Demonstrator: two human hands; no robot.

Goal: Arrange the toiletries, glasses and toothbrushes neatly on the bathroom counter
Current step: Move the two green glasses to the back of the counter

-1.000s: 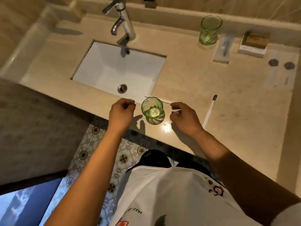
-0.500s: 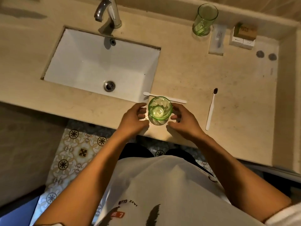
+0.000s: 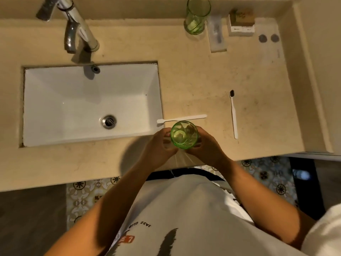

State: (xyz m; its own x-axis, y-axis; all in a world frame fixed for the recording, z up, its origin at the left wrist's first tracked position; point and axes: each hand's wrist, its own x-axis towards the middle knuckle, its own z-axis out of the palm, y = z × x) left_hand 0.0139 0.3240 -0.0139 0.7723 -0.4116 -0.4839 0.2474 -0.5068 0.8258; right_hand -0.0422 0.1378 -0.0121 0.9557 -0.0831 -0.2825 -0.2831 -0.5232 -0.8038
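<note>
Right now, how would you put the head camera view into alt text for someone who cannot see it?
Seen from above, a person's left hand and right hand clasp a green glass at the front of a beige bathroom counter, right of a white sink. Two white toothbrushes lie nearby; a second green glass and packaged toiletries stand at the back.

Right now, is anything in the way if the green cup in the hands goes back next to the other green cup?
Only the white toothbrush lies just beyond the held glass; past it, bare counter runs to the other glass.
</note>
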